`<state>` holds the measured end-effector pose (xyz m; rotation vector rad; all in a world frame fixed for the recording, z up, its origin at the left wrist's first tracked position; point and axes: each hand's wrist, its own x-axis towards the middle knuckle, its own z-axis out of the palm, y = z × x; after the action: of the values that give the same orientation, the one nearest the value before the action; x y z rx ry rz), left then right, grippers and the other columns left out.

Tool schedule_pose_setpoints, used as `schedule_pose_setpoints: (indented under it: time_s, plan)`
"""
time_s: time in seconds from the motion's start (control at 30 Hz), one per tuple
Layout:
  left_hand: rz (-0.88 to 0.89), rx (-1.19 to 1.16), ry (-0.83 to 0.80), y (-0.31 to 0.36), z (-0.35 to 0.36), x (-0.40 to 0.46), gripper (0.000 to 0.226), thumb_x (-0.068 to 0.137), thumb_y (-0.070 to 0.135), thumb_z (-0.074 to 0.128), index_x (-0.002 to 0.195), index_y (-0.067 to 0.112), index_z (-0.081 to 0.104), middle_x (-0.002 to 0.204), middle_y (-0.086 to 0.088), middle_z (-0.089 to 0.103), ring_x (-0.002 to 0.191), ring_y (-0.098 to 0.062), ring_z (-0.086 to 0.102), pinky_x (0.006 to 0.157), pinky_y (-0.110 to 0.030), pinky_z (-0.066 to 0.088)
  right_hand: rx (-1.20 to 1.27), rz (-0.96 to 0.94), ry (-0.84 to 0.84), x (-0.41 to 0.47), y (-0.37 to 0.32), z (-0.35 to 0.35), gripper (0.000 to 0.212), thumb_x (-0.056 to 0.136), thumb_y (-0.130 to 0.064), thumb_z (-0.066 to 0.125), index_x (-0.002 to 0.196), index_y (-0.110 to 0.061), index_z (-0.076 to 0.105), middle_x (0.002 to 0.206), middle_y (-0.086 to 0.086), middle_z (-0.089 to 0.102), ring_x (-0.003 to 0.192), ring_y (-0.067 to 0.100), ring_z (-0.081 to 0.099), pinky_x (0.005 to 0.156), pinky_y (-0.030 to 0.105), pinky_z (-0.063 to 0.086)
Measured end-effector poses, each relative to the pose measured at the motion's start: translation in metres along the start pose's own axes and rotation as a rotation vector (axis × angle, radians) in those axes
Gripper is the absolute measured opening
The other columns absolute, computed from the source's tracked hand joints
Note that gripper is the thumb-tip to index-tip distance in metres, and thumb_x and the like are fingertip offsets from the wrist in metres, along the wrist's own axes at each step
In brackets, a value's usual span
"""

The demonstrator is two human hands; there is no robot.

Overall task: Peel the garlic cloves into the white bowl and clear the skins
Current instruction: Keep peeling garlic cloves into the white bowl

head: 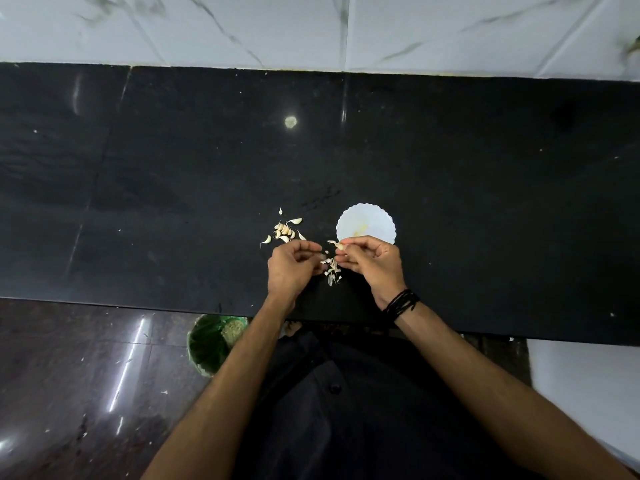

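- Head view, hands: the right hand pinches a garlic clove between thumb and curled fingertips, just in front of the white bowl. Holding it beside the near rim probably keeps the drop into the bowl short once the clove is bare.
- Head view, left hand: fingers curled inward toward the clove, thumb and forefinger close together. Whether they grip a scrap of skin is too small to tell; the pose suits pulling skin off.
- Head view, waste: a small heap of loose skins lies on the black counter directly under the gap between the two hands, apparently where the peelings fall as the hands work.
- Head view, supply: a cluster of unpeeled cloves lies on the counter just beyond the left hand and left of the bowl, within that hand's easy reach.
- Head view, bowl: a pale yellowish smear or small item shows near its middle; what it is cannot be made out.
- Head view, floor: a green bin stands below the counter edge at the person's left, a likely destination for the skins.
- Judgement: peeling is at an early stage, with most cloves unpeeled and the skins not yet cleared.
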<state>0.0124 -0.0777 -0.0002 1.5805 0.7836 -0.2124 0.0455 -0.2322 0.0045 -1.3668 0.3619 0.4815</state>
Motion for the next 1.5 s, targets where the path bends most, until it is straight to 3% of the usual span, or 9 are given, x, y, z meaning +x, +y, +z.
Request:
schedule_pose_setpoints:
  time_s: [0.07, 0.2, 0.37, 0.83, 0.93, 1.1, 1.27, 1.37, 1.5]
  plan:
    - [0.024, -0.013, -0.052, 0.002, 0.002, 0.000, 0.017, 0.093, 0.000, 0.065, 0.093, 0.014, 0.074, 0.087, -0.006, 0.076, 0.083, -0.021, 0.075, 0.070, -0.030, 0.059, -0.064, -0.009, -0.022, 0.000, 0.000, -0.001, 0.012, 0.090, 0.003, 0.067, 0.089, -0.005, 0.075, 0.086, 0.018, 0.076, 0.077, 0.027, 0.075, 0.077, 0.034, 0.062]
    - [0.030, -0.114, -0.133, 0.007, 0.006, -0.006, 0.016, 0.097, 0.016, 0.067, 0.099, 0.003, 0.075, 0.085, -0.010, 0.074, 0.074, -0.013, 0.069, 0.064, -0.024, 0.057, -0.153, -0.032, -0.059, 0.001, 0.001, -0.003, 0.008, 0.089, 0.001, 0.069, 0.093, -0.002, 0.075, 0.085, 0.014, 0.077, 0.078, 0.027, 0.075, 0.076, 0.033, 0.062]
    - [0.044, -0.109, -0.076, 0.006, 0.008, -0.002, 0.004, 0.087, 0.010, 0.078, 0.084, 0.007, 0.076, 0.077, -0.013, 0.074, 0.064, -0.013, 0.067, 0.062, -0.021, 0.055, -0.181, -0.039, -0.077, 0.003, -0.001, -0.005, 0.008, 0.088, 0.000, 0.071, 0.093, -0.003, 0.076, 0.086, 0.014, 0.077, 0.081, 0.030, 0.075, 0.080, 0.039, 0.062]
    - [-0.034, -0.198, -0.194, 0.010, 0.007, -0.003, 0.007, 0.094, 0.006, 0.067, 0.088, 0.002, 0.071, 0.064, 0.001, 0.066, 0.052, -0.001, 0.054, 0.055, -0.014, 0.046, -0.261, -0.082, -0.079, 0.003, -0.006, -0.005, 0.008, 0.081, -0.005, 0.081, 0.088, -0.007, 0.078, 0.080, 0.013, 0.076, 0.075, 0.028, 0.075, 0.081, 0.043, 0.062]
    - [-0.054, -0.176, -0.254, 0.009, 0.006, -0.003, 0.008, 0.096, 0.005, 0.063, 0.090, 0.002, 0.067, 0.056, 0.009, 0.063, 0.050, 0.000, 0.050, 0.053, -0.014, 0.044, -0.360, -0.124, -0.064, 0.002, -0.007, -0.007, 0.010, 0.076, -0.005, 0.084, 0.083, -0.011, 0.079, 0.078, 0.006, 0.077, 0.074, 0.023, 0.075, 0.078, 0.038, 0.062]
    - [-0.022, -0.065, -0.237, 0.007, 0.008, -0.003, 0.010, 0.096, 0.005, 0.064, 0.087, 0.004, 0.067, 0.058, 0.007, 0.061, 0.048, 0.001, 0.050, 0.052, -0.015, 0.043, -0.558, -0.239, -0.049, -0.001, -0.009, -0.008, 0.009, 0.076, -0.007, 0.085, 0.083, -0.012, 0.081, 0.075, -0.008, 0.076, 0.067, 0.000, 0.070, 0.067, 0.012, 0.054]
    - [0.024, 0.132, -0.160, 0.000, 0.009, 0.004, 0.016, 0.095, 0.017, 0.069, 0.079, 0.018, 0.068, 0.060, 0.007, 0.060, 0.053, -0.007, 0.047, 0.056, -0.027, 0.042, -0.598, -0.269, 0.001, -0.004, -0.003, -0.005, 0.010, 0.074, -0.009, 0.084, 0.082, -0.014, 0.080, 0.074, -0.006, 0.076, 0.067, 0.003, 0.071, 0.069, 0.016, 0.057]
    - [0.080, 0.257, -0.088, 0.001, 0.010, 0.002, 0.014, 0.094, 0.026, 0.070, 0.080, 0.022, 0.068, 0.068, 0.008, 0.064, 0.056, -0.005, 0.051, 0.057, -0.022, 0.042, -0.639, -0.315, 0.028, -0.006, -0.002, -0.002, 0.010, 0.074, -0.010, 0.083, 0.083, -0.014, 0.080, 0.073, -0.008, 0.075, 0.067, 0.000, 0.071, 0.069, 0.013, 0.056]
    - [0.109, 0.115, -0.108, 0.002, 0.010, 0.000, 0.011, 0.096, 0.021, 0.068, 0.085, 0.016, 0.070, 0.071, 0.008, 0.065, 0.056, 0.001, 0.052, 0.060, -0.019, 0.044, -0.684, -0.356, 0.038, -0.003, -0.005, -0.004, 0.009, 0.078, -0.011, 0.083, 0.086, -0.012, 0.080, 0.074, -0.009, 0.075, 0.069, -0.002, 0.070, 0.071, 0.010, 0.054]
